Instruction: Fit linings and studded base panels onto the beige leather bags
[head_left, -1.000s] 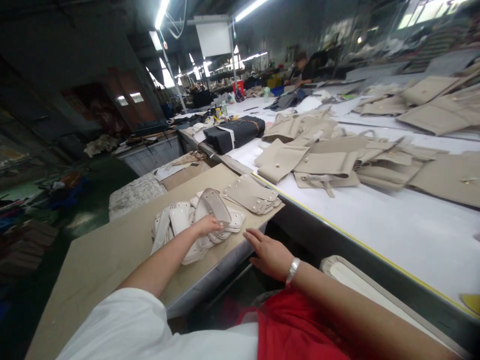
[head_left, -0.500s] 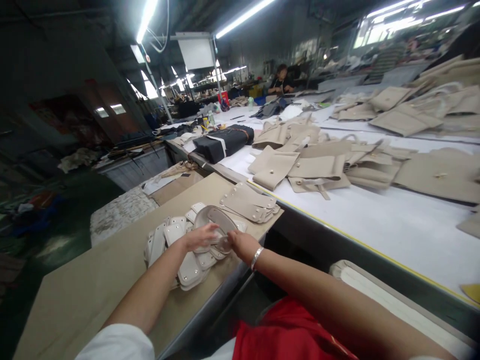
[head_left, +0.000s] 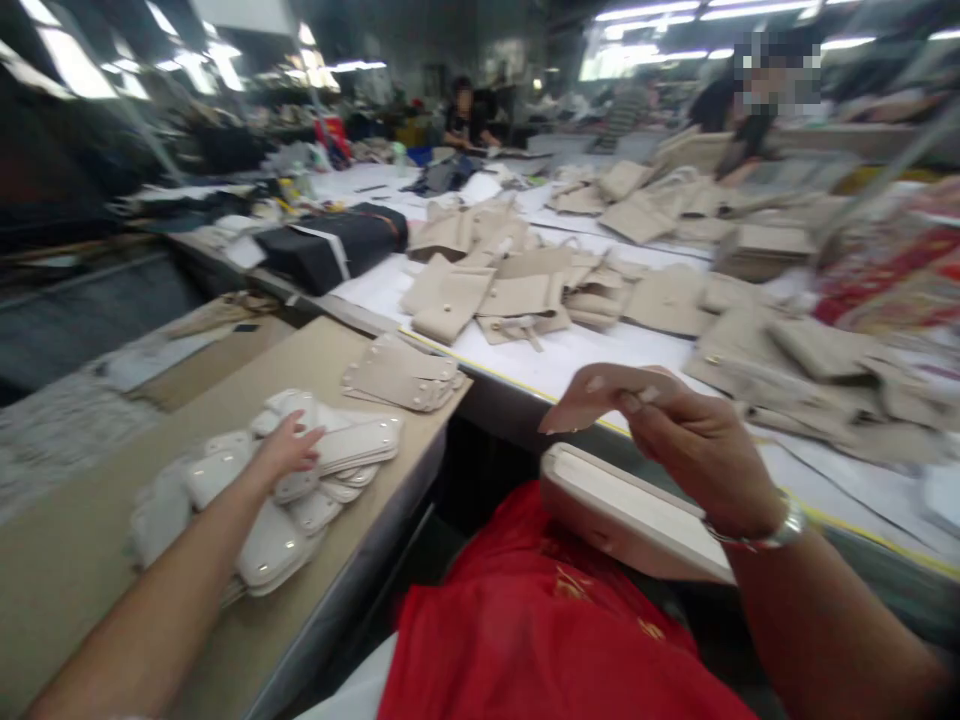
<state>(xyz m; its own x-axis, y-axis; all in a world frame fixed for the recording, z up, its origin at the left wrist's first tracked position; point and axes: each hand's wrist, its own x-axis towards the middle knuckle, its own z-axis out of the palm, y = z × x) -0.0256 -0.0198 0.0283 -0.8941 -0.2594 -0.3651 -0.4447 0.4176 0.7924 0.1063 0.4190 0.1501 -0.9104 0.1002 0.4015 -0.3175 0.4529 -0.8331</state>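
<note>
My right hand [head_left: 694, 455] pinches a curved beige leather strap [head_left: 600, 390], held in the air over the gap between the two tables. Just below it is a boxy beige piece [head_left: 637, 510] with a pale top. On the left board, my left hand [head_left: 289, 450] reaches over a loose pile of pale leather straps [head_left: 262, 545] with metal snaps. Its fingers are spread, and whether they touch the pile I cannot tell. Flat beige panels [head_left: 401, 372] with snaps lie stacked near the board's corner, beyond the pile.
Beige bag parts [head_left: 525, 280] cover much of the white table [head_left: 570, 355], which has a yellow edge. A black wrapped bundle [head_left: 330, 245] lies at its left end. One person [head_left: 469, 120] sits at the back; another [head_left: 750, 110] is at the far right.
My right hand has moved from the pile to the right, carrying a strap. My left hand stays over the pile, and the view has turned right.
</note>
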